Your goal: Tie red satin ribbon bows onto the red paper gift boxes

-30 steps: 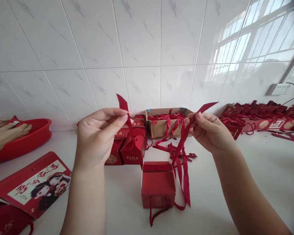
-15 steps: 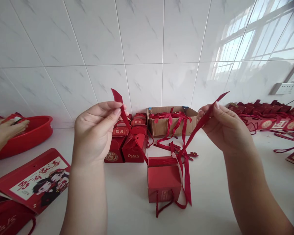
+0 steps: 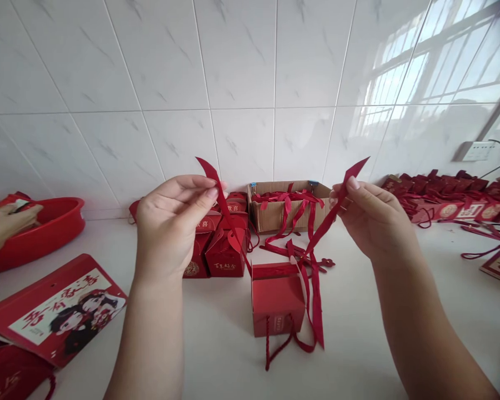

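Note:
Between my raised hands a red ribbon (image 3: 319, 232) runs down on both sides to a small red gift box (image 3: 278, 297) on the white table. My left hand (image 3: 173, 228) pinches one end between thumb and fingers, its cut tip pointing up. The other end is pinched by my right hand (image 3: 369, 216) at about the same height. A twisted red cord handle (image 3: 280, 355) hangs from the box's near side. More loose ribbon (image 3: 318, 311) trails down beside the box's right side.
Behind stands a cardboard box (image 3: 270, 219) of red ribbons, left of it finished red boxes (image 3: 225, 253). A large red bag (image 3: 66, 311) lies at left. Another person's hand (image 3: 8, 222) is over a red basin (image 3: 62, 225). Rows of red boxes (image 3: 450, 205) line the right.
Both hands have come closer together, still pinching the ribbon ends. The view has shifted slightly; the small box stays on the table.

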Demonstrator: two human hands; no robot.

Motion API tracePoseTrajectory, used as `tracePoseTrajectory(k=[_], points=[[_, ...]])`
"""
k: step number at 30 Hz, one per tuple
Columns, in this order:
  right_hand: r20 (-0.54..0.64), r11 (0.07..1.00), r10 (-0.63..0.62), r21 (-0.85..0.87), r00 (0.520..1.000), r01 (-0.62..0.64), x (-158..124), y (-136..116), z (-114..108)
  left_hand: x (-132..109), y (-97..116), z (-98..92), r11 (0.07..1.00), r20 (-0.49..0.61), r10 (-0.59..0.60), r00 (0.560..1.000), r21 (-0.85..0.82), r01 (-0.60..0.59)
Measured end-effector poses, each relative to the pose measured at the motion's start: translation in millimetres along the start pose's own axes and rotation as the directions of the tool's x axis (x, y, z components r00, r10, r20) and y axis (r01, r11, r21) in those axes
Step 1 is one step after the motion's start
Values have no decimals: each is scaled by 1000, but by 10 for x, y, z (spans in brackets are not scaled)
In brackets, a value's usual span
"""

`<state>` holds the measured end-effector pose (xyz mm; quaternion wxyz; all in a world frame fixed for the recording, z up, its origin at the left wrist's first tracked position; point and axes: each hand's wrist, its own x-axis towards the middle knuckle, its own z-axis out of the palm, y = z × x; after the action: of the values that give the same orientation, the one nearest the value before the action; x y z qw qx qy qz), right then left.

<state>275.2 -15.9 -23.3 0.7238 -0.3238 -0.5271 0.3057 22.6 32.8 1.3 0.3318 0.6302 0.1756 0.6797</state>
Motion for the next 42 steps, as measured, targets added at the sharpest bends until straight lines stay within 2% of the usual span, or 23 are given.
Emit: tracePoseTrajectory(k=[5, 11, 13, 16, 19, 21, 23, 29, 33, 35, 38, 42], points=[[-2, 998, -35, -57, 999, 35, -17, -5, 30, -21, 5, 52, 996, -51, 68, 996, 59, -65], [15, 1000, -23, 0, 1000, 23, -40, -17, 61, -52, 45, 125, 987, -104, 91, 990, 140, -76], [34, 1000, 2, 18, 999, -2, -54, -6, 97, -63, 48, 142, 992, -60, 58, 996, 118, -51], [89, 997, 57, 36, 994, -61, -90, 43, 188, -108, 58, 188, 998, 103, -36, 994, 61, 29], [136, 996, 94, -10, 986, -94, -146, 101, 300, -188, 66, 274, 987, 285, -125, 950, 137, 88], [179, 993, 106, -74, 978, -94, -186, 119, 363, -242, 52, 338, 974, 355, -154, 922, 211, 82], [232, 990, 113, -112, 966, -88, -222, 116, 405, -279, 20, 388, 966, 365, -161, 917, 249, 70], [320, 993, 66, -115, 945, -30, -285, 80, 449, -264, -66, 406, 967, 293, -172, 940, 232, 105], [307, 989, 57, -146, 950, -12, -273, 116, 462, -245, -45, 401, 965, 308, -184, 933, 236, 112], [289, 990, 65, -141, 955, -25, -252, 142, 462, -242, -26, 398, 960, 346, -252, 904, 207, 189], [277, 994, 44, -109, 960, -14, -220, 169, 451, -227, -19, 374, 927, 447, -376, 812, 178, 331], [359, 995, -30, -81, 933, 63, -182, 183, 402, -180, -86, 323, 878, 529, -468, 708, 186, 442]])
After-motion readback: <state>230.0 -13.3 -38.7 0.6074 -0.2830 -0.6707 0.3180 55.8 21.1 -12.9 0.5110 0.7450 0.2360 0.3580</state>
